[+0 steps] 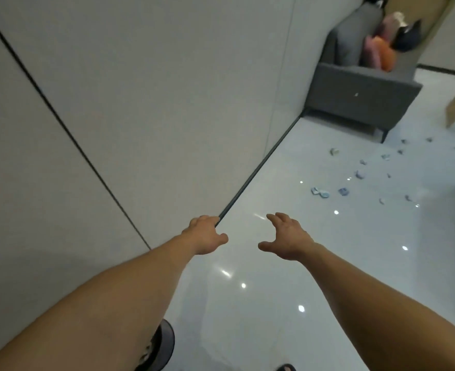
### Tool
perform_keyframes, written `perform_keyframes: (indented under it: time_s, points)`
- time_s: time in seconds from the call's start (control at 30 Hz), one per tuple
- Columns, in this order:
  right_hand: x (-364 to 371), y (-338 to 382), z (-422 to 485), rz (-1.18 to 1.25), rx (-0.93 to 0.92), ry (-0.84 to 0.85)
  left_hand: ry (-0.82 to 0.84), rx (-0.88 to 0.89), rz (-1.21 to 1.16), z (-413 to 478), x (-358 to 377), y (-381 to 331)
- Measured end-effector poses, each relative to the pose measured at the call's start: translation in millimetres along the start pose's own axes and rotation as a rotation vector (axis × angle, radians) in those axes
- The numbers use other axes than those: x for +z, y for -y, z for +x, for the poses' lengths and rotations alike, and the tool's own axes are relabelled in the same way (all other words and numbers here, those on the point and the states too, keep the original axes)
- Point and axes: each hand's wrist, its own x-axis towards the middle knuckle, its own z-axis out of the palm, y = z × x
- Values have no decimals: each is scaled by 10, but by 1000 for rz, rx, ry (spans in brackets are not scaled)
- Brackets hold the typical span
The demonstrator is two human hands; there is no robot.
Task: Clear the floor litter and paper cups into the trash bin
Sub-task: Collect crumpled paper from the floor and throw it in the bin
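Matte pale-grey wall panels (140, 103) meet a glossy white tiled floor (274, 303). A boxy charcoal fabric sofa (360, 97) stands beyond. The left hand (206, 234) is loosely curled and the right hand (288, 236) splayed, both empty. Small crumpled bluish paper scraps (341, 191) lie scattered before the sofa, well apart from both hands.

floor litter (360, 180) too small to identify

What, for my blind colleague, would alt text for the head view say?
Both empty, the left hand and right hand reach forward over a glossy floor beside a grey wall. Bluish litter scraps lie scattered ahead, near a grey sofa.
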Motion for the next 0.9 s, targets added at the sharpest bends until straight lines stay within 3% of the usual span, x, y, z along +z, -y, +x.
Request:
perform_keyframes:
  time_s: [0.3,0.9]
  points:
    - [-832,-1696,-204,72,215,-99,57,220,101,593,275,-2007]
    - [-2228,-3334,1196,178,474,-179,179,478,108,2868,-33,-4231]
